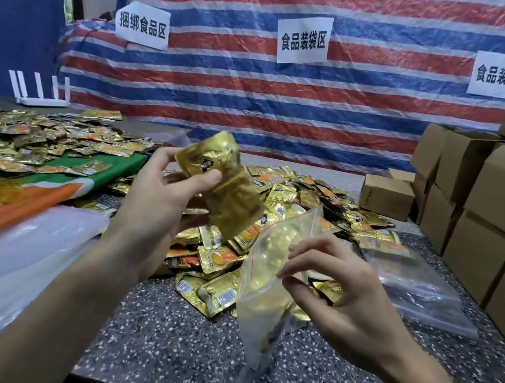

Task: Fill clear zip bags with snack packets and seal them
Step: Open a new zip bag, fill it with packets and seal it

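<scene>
I see the left hand [159, 199] clamped, thumb against fingers, on a bundle of gold snack packets [227, 194], just up and left of the right hand [340, 296], whose curled fingertips pinch the upper edge of the clear zip bag [260, 296] hanging below them.

Cardboard boxes [488, 210], router [40, 92], tarp [260, 99]

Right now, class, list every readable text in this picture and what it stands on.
"捆绑食品区": left paper sign on the striped tarp.
"食品装袋区": middle paper sign.
"食品装箱区": right paper sign.
Print on snack packets and small cardboard box: too blurred to read.
</scene>
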`<state>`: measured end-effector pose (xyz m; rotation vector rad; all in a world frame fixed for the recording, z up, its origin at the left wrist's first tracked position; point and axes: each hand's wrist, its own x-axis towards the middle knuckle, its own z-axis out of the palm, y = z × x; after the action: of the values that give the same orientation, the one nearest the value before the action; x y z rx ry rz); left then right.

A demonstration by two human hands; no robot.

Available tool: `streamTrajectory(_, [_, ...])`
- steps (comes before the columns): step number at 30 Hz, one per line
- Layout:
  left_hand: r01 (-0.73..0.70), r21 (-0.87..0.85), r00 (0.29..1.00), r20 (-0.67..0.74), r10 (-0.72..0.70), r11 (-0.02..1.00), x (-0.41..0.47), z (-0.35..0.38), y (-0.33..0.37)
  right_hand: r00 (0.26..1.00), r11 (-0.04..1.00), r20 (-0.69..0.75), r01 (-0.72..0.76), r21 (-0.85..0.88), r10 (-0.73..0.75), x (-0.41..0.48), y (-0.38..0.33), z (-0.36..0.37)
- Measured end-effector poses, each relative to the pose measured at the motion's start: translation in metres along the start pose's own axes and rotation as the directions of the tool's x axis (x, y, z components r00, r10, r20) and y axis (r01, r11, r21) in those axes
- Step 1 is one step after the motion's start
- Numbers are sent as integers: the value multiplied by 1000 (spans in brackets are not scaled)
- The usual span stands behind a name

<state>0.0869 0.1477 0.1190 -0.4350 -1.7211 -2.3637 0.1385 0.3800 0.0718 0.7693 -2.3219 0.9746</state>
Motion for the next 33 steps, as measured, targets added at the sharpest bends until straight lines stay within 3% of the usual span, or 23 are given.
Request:
streamTrajectory(2, [-38,-8,997,62,38,999,-13,13,10,1000,1000,-19,17,-18,-17,1,-1,1])
streamTrajectory(4, [-107,110,993,54,101,988,-22,25,11,997,997,-51,54,-54,-56,2,-3,3])
streamTrajectory(8, [-218,413,975,64,211,884,-29,39,-2,990,992,-96,92,-85,-100,6,-8,3])
streamTrajectory(13, [-275,597,960,124,252,754,-22,38,-18,987,992,-140,62,-110,-77,7,-8,-2])
streamTrajectory(17, [-288,642,956,234,176,711,-18,36,-25,983,983,-161,58,-176,-87,6,-7,-6])
streamTrajectory(21, [-224,654,940,341,-16,723,-12,31,-26,982,976,-176,35,-217,-74,7,-6,-5])
streamTrajectory(25, [-284,631,918,397,14,722,-8,29,-15,976,971,-209,9,-240,-60,6,-7,-4])
streamTrajectory(27, [-339,684,880,474,-40,646,-10,26,-10,972,967,-230,-14,-255,-47,7,-6,-5])
streamTrajectory(30, [-466,766,799,579,-161,443,-16,18,-5,963,959,-268,-38,-282,-41,9,-5,-6])
streamTrajectory(33, [-579,771,776,621,-112,267,-15,15,-4,967,954,-253,-46,-298,-32,11,-6,-8])
